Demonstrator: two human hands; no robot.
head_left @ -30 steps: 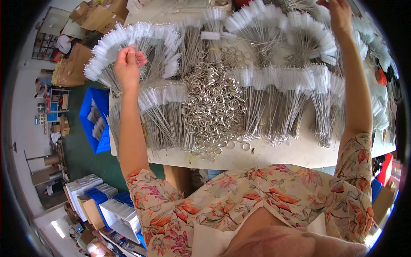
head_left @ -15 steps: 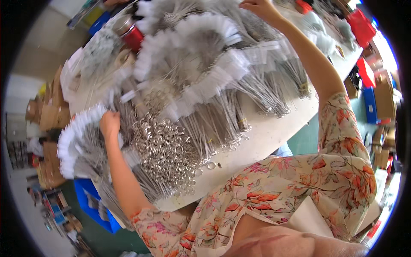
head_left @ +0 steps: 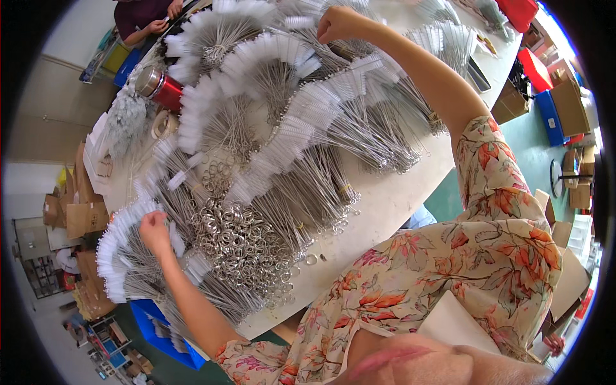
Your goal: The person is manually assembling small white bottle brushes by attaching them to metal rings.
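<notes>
Head view: a pale surface (head_left: 391, 199) is covered with fanned bundles of white-bristled wire brushes (head_left: 301, 138) and a heap of metal rings (head_left: 234, 240). The left hand (head_left: 156, 232) is closed on brushes in the near-left fan (head_left: 122, 256). The right hand (head_left: 339, 23) is pinched on a brush at the far side. The brushes are judged light and springy (best taken by the wire stems). A red-and-silver flask (head_left: 160, 88) stands far left.
</notes>
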